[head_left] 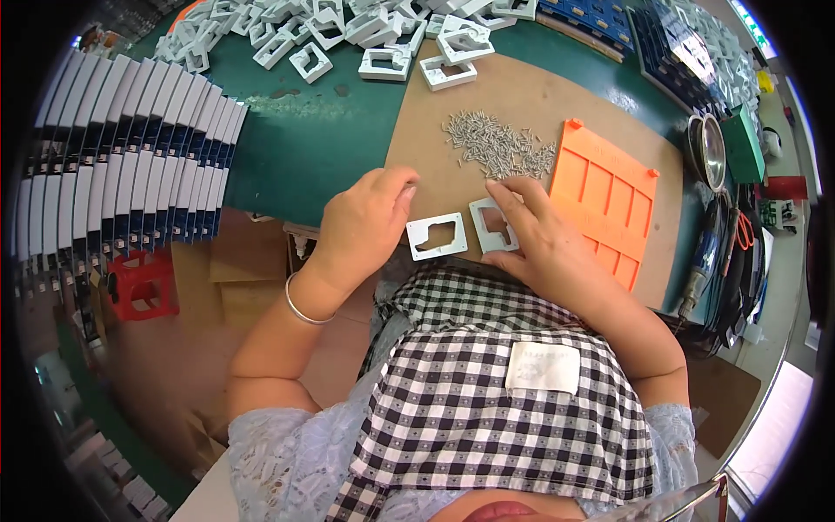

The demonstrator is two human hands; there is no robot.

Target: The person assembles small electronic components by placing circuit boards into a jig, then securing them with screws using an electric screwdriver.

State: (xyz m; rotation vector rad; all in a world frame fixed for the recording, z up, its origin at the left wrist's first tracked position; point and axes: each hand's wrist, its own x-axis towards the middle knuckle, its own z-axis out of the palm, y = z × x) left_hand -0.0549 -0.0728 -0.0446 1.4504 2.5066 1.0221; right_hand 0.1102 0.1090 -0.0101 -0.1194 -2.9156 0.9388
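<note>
Two white plastic frames with cut-out centres lie side by side near the board's front edge. Over the right-hand frame (pixel 481 228), my right hand (pixel 544 235) has its thumb and fingers around the sides, gripping it. The left-hand frame (pixel 437 236) lies flat, its odd-shaped opening facing up. Just left of it, my left hand (pixel 370 217) is raised with thumb and fingertips pressed together; whatever they may pinch is too small to see. Beyond both hands, a heap of small metal screws (pixel 496 143) is spread on the brown board (pixel 539 87).
An orange slotted tray (pixel 604 204) lies right of my right hand. White frames (pixel 383 35) are piled at the back of the green table (pixel 296 130). Stacked white-and-blue units (pixel 130 130) fill the left. A power screwdriver (pixel 703 261), metal bowl (pixel 711 152) and orange-handled scissors (pixel 744 230) sit right.
</note>
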